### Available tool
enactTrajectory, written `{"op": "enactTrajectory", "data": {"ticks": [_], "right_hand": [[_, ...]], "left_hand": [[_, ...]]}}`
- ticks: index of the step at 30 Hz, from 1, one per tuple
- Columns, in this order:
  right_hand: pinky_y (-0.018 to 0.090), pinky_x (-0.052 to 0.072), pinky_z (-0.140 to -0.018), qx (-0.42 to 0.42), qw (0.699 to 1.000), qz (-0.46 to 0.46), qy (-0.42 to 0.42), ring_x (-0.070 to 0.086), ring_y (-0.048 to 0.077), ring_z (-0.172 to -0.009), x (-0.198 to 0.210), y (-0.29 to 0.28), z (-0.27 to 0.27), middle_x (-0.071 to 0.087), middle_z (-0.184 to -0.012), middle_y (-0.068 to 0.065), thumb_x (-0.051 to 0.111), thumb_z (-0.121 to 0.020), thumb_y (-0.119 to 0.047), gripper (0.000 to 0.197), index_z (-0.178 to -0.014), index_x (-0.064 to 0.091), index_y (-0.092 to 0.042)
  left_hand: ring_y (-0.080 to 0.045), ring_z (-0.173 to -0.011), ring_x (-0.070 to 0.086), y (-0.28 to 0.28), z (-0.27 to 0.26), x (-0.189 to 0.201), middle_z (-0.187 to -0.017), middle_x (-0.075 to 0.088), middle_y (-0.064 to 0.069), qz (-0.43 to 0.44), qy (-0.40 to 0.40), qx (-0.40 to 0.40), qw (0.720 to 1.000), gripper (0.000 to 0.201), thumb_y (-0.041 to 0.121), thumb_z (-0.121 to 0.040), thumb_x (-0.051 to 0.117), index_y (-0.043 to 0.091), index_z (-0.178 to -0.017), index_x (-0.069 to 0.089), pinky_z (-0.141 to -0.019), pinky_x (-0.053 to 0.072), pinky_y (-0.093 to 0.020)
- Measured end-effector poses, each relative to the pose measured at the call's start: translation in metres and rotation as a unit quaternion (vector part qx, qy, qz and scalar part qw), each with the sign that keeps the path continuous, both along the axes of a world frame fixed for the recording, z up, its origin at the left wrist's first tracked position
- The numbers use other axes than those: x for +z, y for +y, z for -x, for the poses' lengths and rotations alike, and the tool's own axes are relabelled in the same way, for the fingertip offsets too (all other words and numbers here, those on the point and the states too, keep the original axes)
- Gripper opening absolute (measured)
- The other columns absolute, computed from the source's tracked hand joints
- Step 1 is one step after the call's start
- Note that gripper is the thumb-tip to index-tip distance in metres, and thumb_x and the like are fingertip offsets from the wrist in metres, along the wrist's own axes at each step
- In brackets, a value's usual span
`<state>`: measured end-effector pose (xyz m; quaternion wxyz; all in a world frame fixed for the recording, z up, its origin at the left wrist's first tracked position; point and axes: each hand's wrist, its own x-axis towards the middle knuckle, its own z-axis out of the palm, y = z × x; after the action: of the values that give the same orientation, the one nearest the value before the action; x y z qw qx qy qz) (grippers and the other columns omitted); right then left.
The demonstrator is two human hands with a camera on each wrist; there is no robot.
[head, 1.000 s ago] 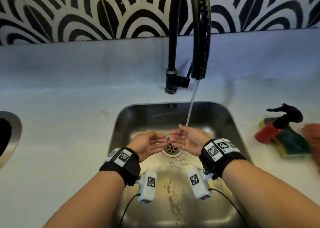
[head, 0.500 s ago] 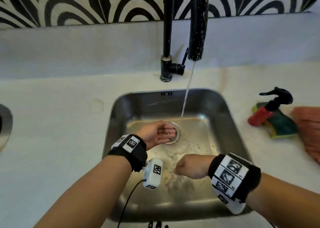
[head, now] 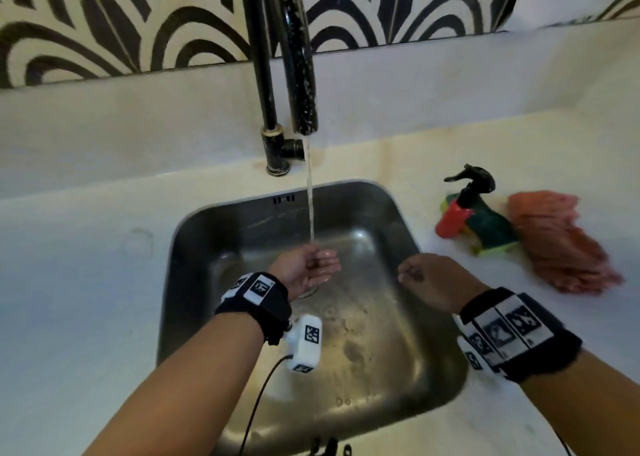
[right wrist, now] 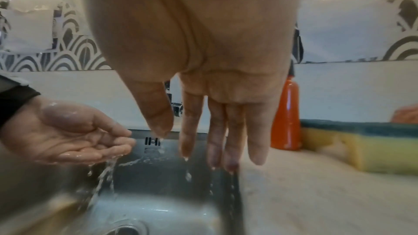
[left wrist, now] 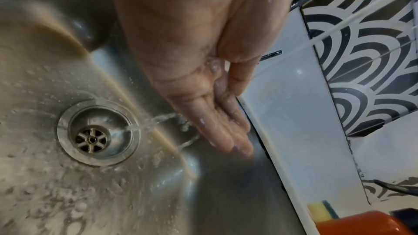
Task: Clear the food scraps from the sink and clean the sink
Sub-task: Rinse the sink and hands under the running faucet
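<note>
A steel sink [head: 398,213] is set in a pale counter, its floor wet and streaked. Water runs from the black tap [head: 301,74] in a thin stream [head: 310,195]. My left hand [head: 311,265] is cupped palm up under that stream above the drain [left wrist: 97,133], holding nothing; water spills off its fingers [right wrist: 90,153]. My right hand [head: 426,279] hangs over the sink's right rim, fingers [right wrist: 214,140] straight, pointing down and dripping, holding nothing. No food scraps show in the sink.
On the counter right of the sink stand an orange spray bottle [head: 453,216] with a black trigger, a yellow-and-green sponge [head: 491,233] and a crumpled pink cloth [head: 561,244]. Patterned black-and-white tiles run along the back wall.
My left hand rose from the drain and now cups under the stream. My right hand moved right and up, from mid-sink to the sink's right rim, and its fingers straightened.
</note>
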<state>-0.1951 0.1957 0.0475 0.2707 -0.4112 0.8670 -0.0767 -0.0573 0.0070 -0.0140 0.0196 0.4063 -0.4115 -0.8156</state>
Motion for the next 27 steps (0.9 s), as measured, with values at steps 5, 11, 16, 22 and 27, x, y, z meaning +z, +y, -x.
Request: {"op": "enactTrajectory", "data": {"ticks": [5,11,16,22,27], "right_hand": [[0.030,0.037,-0.104,-0.018,0.999,0.015,0.043,0.048,0.022,-0.124,0.000,0.008,0.004,0.051,-0.136,0.009,0.044,-0.099,-0.024,0.033,-0.127,0.057,-0.011],[0.033,0.023,-0.115,0.008,0.998,-0.045,0.052,0.017,0.022,-0.146,-0.015,0.002,0.010,0.008,-0.160,0.010,0.036,-0.100,-0.021,0.043,-0.141,0.039,-0.010],[0.030,0.033,-0.106,0.018,0.997,-0.043,0.063,0.036,0.025,-0.137,-0.011,0.000,0.018,0.017,-0.157,0.012,0.038,-0.100,-0.023,0.036,-0.130,0.051,-0.008],[0.030,0.040,-0.098,0.032,0.997,-0.023,0.069,0.048,0.024,-0.127,-0.008,0.003,0.022,0.034,-0.150,0.015,0.043,-0.096,-0.024,0.030,-0.116,0.061,-0.010],[0.030,0.043,-0.092,0.035,0.996,-0.016,0.082,0.058,0.028,-0.112,-0.007,0.002,0.025,0.054,-0.131,0.015,0.044,-0.096,-0.023,0.028,-0.111,0.064,-0.010]], "left_hand": [[-0.010,-0.068,0.071,0.004,0.010,-0.003,-0.081,0.073,-0.006,-0.014,-0.004,0.009,1.000,0.045,0.035,-0.102,0.033,0.003,-0.092,0.064,-0.054,0.055,-0.017],[-0.016,-0.070,0.073,-0.001,0.018,-0.006,-0.080,0.074,-0.010,-0.059,0.014,0.034,0.998,0.047,0.034,-0.102,0.031,0.001,-0.095,0.063,-0.057,0.058,-0.022],[-0.014,-0.059,0.071,-0.003,0.013,0.005,-0.070,0.072,-0.010,-0.060,0.020,0.038,0.997,0.042,0.029,-0.100,0.037,0.001,-0.087,0.065,-0.056,0.057,-0.022],[-0.017,-0.062,0.071,-0.005,-0.034,0.021,-0.071,0.073,-0.011,0.002,-0.107,-0.222,0.969,0.051,0.030,-0.099,0.039,0.002,-0.073,0.073,-0.055,0.054,-0.022],[-0.013,-0.078,0.065,-0.002,-0.068,0.012,-0.101,0.073,-0.009,0.131,-0.298,-0.445,0.834,0.048,0.034,-0.101,0.034,0.000,-0.109,0.067,-0.065,0.048,-0.019]]}}
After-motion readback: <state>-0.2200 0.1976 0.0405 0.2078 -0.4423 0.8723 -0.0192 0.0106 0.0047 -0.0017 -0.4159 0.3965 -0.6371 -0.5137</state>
